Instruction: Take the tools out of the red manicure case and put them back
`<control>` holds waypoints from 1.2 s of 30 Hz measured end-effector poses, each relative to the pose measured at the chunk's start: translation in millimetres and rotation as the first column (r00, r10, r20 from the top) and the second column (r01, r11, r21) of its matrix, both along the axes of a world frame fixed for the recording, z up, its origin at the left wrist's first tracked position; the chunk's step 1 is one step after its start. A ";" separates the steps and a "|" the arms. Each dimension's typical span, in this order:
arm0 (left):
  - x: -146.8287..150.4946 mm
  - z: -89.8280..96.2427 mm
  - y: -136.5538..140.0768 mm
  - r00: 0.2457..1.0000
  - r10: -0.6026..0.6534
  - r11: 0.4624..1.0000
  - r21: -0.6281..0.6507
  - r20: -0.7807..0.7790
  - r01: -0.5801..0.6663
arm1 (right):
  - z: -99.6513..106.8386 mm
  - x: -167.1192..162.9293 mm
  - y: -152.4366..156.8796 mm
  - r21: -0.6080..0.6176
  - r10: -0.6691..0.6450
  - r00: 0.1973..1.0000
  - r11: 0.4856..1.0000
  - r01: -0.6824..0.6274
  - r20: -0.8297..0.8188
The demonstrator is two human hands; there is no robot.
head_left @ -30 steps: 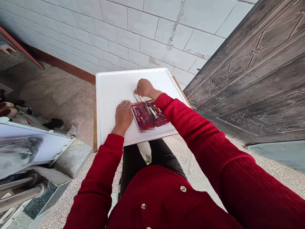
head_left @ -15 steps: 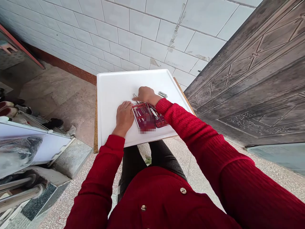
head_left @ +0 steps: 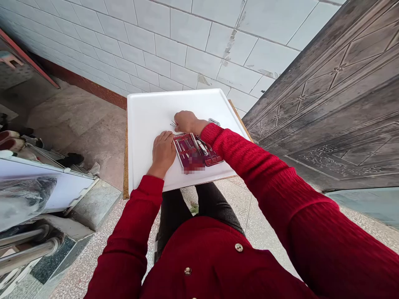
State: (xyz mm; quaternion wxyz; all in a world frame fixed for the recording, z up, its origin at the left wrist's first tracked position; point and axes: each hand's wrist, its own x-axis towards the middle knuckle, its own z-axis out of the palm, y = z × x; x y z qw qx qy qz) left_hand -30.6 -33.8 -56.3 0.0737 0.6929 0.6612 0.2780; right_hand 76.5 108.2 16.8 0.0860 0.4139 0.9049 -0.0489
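An open manicure set case (head_left: 186,147) with a dark red lining lies on the white tray (head_left: 143,116). Small metal tools sit in its left half; a nail clipper (head_left: 202,147) and scissors-like handles show in the right half. My left hand (head_left: 163,150) rests flat at the case's left edge, fingers stretched out. Just beyond the case's far edge, my right hand (head_left: 186,121) is curled with its fingers bent down. Thin metal tools (head_left: 173,123) poke out to its left; whether the fingers grip one is hidden. A metal clipper (head_left: 214,121) lies to the right, partly behind my sleeve.
The tray lies on a brown board (head_left: 125,166). A white tiled wall (head_left: 174,54) rises behind it, and a dark patterned metal door (head_left: 330,108) stands at the right. On the left are a white cabinet-like box (head_left: 65,187) and metal pipes (head_left: 31,249).
My right hand has curled more and turned slightly, so the thin tools show farther to its left. My left hand stays at the case's edge.
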 end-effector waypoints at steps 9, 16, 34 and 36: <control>0.0 0.4 0.8 1.000 0.010 1.000 -0.015 0.001 -0.010 | 14.4 -0.1 5.9 0.041 0.163 0.984 0.985 -0.166 0.077; -0.6 -0.1 1.5 1.000 0.001 1.000 -0.007 0.013 0.000 | 13.8 14.8 -14.5 0.033 -0.021 0.993 0.999 0.025 -0.117; -4.9 -6.0 3.7 1.000 -0.004 0.999 0.043 0.000 0.004 | 6.0 140.1 18.1 0.013 -0.393 0.918 0.919 0.393 0.040; -4.4 -5.2 3.2 1.000 -0.001 0.999 0.037 -0.001 0.002 | 7.9 136.2 18.4 0.010 -0.372 0.928 0.928 0.372 0.037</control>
